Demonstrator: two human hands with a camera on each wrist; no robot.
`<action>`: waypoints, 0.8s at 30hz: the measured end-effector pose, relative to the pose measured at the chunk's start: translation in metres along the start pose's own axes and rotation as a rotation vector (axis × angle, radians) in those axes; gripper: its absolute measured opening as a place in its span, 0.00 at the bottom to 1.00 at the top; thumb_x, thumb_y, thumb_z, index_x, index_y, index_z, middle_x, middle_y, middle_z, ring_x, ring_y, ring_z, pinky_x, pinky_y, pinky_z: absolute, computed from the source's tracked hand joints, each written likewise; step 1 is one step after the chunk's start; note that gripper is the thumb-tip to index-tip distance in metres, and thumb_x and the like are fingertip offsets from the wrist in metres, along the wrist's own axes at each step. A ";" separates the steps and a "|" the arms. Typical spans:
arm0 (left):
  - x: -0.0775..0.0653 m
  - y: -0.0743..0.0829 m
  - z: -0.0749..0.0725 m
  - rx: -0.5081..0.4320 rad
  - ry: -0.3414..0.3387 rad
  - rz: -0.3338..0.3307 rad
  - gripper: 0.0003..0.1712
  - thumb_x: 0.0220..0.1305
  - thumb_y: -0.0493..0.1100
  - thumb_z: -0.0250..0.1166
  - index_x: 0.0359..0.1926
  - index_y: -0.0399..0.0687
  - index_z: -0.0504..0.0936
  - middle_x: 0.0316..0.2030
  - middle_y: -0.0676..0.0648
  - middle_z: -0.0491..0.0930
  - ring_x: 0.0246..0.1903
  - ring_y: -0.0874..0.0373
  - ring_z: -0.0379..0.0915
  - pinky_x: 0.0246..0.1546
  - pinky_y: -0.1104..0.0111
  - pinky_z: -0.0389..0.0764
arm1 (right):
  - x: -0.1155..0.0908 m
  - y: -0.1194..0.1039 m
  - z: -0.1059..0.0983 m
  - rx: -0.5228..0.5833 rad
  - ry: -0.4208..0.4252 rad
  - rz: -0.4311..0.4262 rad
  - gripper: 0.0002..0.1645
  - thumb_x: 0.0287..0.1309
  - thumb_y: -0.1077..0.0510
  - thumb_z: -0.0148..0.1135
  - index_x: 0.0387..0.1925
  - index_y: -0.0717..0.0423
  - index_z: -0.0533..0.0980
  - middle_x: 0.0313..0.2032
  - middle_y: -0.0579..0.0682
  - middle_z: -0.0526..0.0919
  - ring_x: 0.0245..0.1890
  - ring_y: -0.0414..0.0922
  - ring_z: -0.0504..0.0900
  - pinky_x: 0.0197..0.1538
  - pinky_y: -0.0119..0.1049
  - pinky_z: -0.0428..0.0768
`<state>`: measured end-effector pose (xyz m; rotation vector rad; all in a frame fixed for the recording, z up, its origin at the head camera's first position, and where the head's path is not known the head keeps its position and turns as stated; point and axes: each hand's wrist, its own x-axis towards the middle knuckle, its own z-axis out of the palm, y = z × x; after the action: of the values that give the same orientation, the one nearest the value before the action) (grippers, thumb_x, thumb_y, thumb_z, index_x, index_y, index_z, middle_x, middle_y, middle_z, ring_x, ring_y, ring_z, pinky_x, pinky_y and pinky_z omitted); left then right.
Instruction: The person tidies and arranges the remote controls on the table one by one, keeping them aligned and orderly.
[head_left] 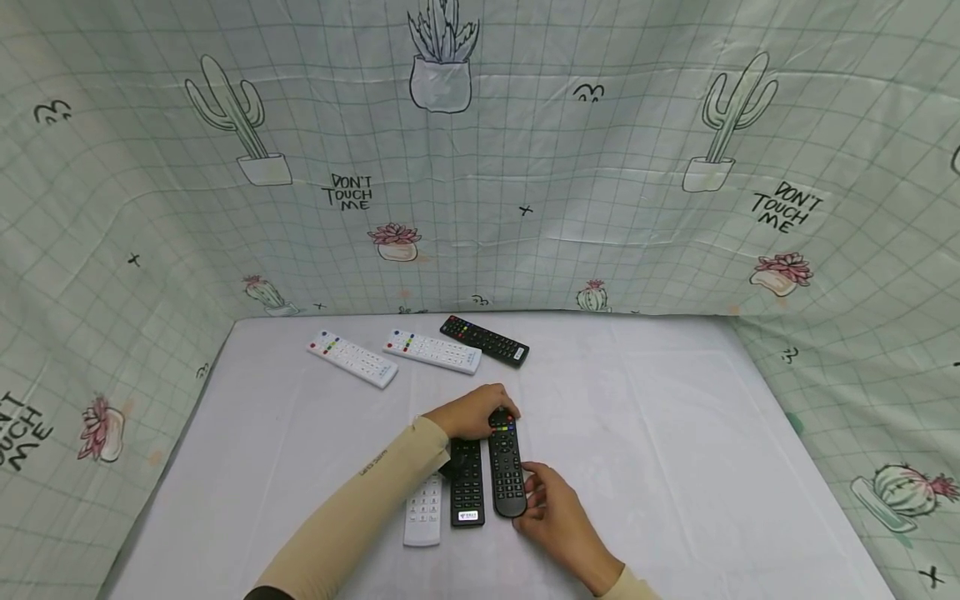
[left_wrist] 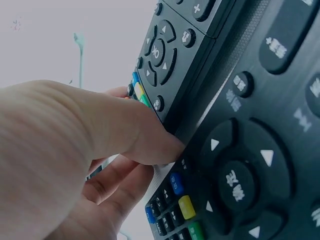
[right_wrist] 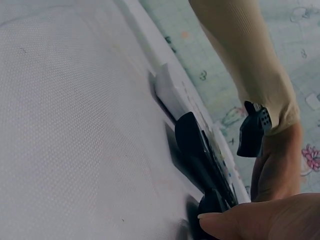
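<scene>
A black remote control (head_left: 506, 475) lies lengthwise in front of me, the rightmost of a near row. My left hand (head_left: 476, 414) pinches its far end from above; in the left wrist view the thumb (left_wrist: 145, 132) reaches into the gap beside a second black remote (left_wrist: 240, 185). At the near end, my right hand (head_left: 558, 521) holds the same remote, fingers along its right edge and thumb at the bottom corner. The right wrist view has that thumb (right_wrist: 220, 225) against the dark casing. Left of it sits a white remote (head_left: 423, 517), partly hidden by my left forearm.
Farther back on the white tabletop (head_left: 637, 433) are two white remotes, one at the left (head_left: 352, 358) and one nearer the middle (head_left: 432, 352), plus a black remote (head_left: 487, 342) lying aslant. A patterned cloth (head_left: 525, 167) walls the back and sides.
</scene>
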<state>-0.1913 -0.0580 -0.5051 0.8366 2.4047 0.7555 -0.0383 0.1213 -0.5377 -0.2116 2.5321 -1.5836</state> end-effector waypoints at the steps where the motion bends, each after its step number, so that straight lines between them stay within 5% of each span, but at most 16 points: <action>1: 0.000 0.000 0.000 0.001 -0.002 -0.001 0.29 0.57 0.18 0.68 0.58 0.41 0.87 0.54 0.42 0.79 0.59 0.50 0.75 0.69 0.57 0.76 | 0.000 0.000 0.000 0.000 -0.003 -0.001 0.46 0.34 0.80 0.74 0.63 0.73 0.73 0.41 0.53 0.78 0.34 0.36 0.77 0.35 0.29 0.84; 12: -0.007 -0.005 -0.002 0.002 0.023 0.032 0.29 0.59 0.20 0.67 0.61 0.40 0.85 0.55 0.42 0.79 0.57 0.50 0.75 0.67 0.57 0.76 | 0.003 -0.001 -0.021 0.000 -0.072 0.015 0.44 0.40 0.78 0.77 0.63 0.73 0.73 0.43 0.54 0.80 0.36 0.41 0.81 0.38 0.30 0.85; 24: -0.022 -0.020 -0.015 -0.174 0.175 0.043 0.26 0.65 0.22 0.62 0.62 0.38 0.82 0.57 0.40 0.79 0.57 0.45 0.77 0.58 0.60 0.82 | 0.037 0.004 -0.051 -0.076 0.024 0.091 0.34 0.51 0.73 0.75 0.62 0.69 0.76 0.45 0.55 0.81 0.42 0.46 0.81 0.46 0.38 0.86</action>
<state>-0.1928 -0.0915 -0.5008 0.7827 2.4332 1.0783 -0.0843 0.1607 -0.5213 -0.0843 2.5834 -1.4672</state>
